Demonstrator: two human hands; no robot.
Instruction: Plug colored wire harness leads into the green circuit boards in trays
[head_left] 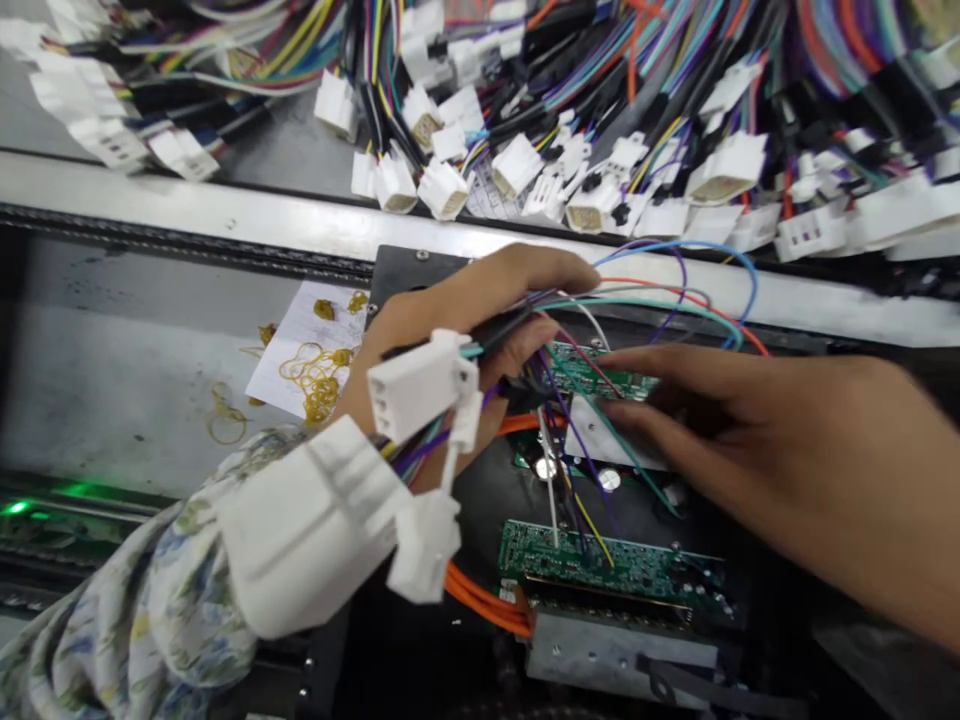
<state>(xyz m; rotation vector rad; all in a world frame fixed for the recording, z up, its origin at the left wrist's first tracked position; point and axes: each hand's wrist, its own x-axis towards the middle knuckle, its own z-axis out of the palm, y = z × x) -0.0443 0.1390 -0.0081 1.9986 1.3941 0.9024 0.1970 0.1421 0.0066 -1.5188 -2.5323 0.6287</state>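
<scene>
My left hand (442, 310) is wrapped around a wire harness (514, 325) with a black sleeve. White plastic connectors (416, 385) dangle from it in front of my wrist, one of them large and boxy. Loose coloured wires fan out from the harness to the right and downward. My right hand (750, 430) reaches in from the right, thumb and forefinger curved towards each other in a pinch. A thin red wire (581, 360) runs to these fingertips; whether they grip it is unclear. Beneath them lies a green circuit board (559, 370), with a second circuit board (600, 560) nearer me.
Many harnesses with white connectors (442, 190) lie along the back, behind a metal rail (285, 215). On the left, yellow rubber bands (319, 380) rest on a white paper (289, 345). Orange cables (484, 600) run beside a grey metal block (622, 650). A green light glows at far left.
</scene>
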